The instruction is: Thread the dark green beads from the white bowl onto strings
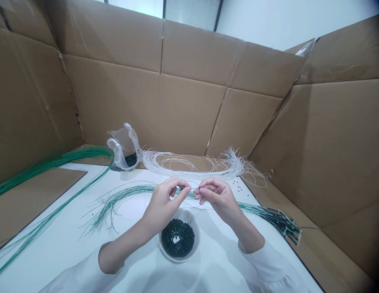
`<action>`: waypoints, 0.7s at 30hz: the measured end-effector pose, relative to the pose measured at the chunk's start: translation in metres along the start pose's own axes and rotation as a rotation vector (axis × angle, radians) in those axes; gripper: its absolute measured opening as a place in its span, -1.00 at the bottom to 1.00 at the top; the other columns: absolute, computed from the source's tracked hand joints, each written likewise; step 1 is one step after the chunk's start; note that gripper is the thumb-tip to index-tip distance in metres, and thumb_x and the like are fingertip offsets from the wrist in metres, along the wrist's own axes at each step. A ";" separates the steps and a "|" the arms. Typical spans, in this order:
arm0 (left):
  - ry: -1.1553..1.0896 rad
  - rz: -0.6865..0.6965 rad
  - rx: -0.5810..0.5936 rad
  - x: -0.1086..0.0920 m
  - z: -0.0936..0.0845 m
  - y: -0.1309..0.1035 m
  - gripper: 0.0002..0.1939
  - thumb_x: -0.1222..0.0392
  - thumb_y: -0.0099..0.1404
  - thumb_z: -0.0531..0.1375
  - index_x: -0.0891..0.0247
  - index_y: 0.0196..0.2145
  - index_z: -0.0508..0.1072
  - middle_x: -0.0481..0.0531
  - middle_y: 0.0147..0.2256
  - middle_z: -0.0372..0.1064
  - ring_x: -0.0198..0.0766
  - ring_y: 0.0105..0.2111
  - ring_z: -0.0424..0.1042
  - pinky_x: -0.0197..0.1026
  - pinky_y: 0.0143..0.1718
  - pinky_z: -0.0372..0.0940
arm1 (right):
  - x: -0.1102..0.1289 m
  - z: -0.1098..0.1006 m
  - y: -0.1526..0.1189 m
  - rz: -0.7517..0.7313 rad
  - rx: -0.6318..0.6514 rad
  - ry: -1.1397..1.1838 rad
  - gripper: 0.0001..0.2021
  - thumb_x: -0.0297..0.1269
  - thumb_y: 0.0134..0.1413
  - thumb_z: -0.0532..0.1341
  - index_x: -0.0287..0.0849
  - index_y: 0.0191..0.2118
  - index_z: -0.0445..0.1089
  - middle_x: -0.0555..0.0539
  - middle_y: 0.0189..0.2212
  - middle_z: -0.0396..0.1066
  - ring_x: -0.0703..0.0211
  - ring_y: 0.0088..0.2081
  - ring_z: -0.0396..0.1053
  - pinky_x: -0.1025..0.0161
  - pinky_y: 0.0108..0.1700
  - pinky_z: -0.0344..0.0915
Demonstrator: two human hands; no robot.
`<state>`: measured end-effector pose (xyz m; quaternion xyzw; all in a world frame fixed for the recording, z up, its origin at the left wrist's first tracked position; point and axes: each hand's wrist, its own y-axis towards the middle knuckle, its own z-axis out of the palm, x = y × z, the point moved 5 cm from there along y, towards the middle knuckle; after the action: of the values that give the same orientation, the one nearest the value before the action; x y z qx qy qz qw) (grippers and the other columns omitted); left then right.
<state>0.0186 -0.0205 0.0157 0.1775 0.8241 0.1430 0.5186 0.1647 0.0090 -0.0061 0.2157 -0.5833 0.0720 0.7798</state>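
Observation:
My left hand (167,196) is closed in a pinch, thumb against forefinger, above the white bowl. What it grips is too small to make out. Facing it, fingertips a short gap away, my right hand (218,198) pinches a tiny dark bead (199,188). A thin strand seems to cross the gap, though it is faint. Below the hands stands the white bowl (196,244) of dark green beads (178,240), with a pale patch of its bottom showing. Behind the hands lies a bundle of green wires (128,191), partly hidden by them.
Dark pieces (283,224) cluster at the bundle's right end. Toward the back are a plastic bag (116,152) with dark beads and a coil of white strands (152,160). More green wires (64,158) lie left. Loose beads (238,187) dot the white table (220,252); cardboard walls (140,110) surround it.

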 end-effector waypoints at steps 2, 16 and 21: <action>0.015 0.005 -0.003 0.000 0.000 0.000 -0.82 0.14 0.22 0.07 0.21 -0.40 0.43 -0.09 -0.45 0.35 -0.38 -0.48 0.18 -0.33 -0.46 0.04 | 0.000 0.000 0.000 -0.002 0.002 -0.001 -0.90 -0.39 -0.13 0.30 -0.21 -0.40 0.40 -0.04 -0.51 0.48 0.23 -0.46 0.44 0.40 -0.47 0.37; 0.135 0.168 -0.070 -0.007 0.000 -0.002 -0.88 0.25 0.23 0.06 0.23 -0.40 0.38 -0.07 -0.40 0.34 -0.38 -0.39 0.25 -0.33 -0.35 0.11 | 0.000 -0.004 0.001 -0.046 -0.047 -0.144 -0.91 -0.36 -0.13 0.30 -0.22 -0.42 0.41 -0.07 -0.51 0.48 0.18 -0.45 0.45 0.36 -0.48 0.39; 0.139 0.184 -0.048 -0.008 0.001 -0.003 -0.88 0.25 0.23 0.06 0.23 -0.40 0.39 -0.08 -0.40 0.35 -0.37 -0.37 0.27 -0.32 -0.33 0.13 | 0.004 -0.001 -0.001 -0.100 -0.078 -0.220 -0.89 -0.33 -0.17 0.32 -0.22 -0.44 0.41 -0.04 -0.56 0.46 0.16 -0.47 0.45 0.34 -0.49 0.41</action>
<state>0.0224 -0.0269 0.0204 0.2294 0.8347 0.2218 0.4488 0.1672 0.0081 -0.0025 0.2207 -0.6561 -0.0137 0.7216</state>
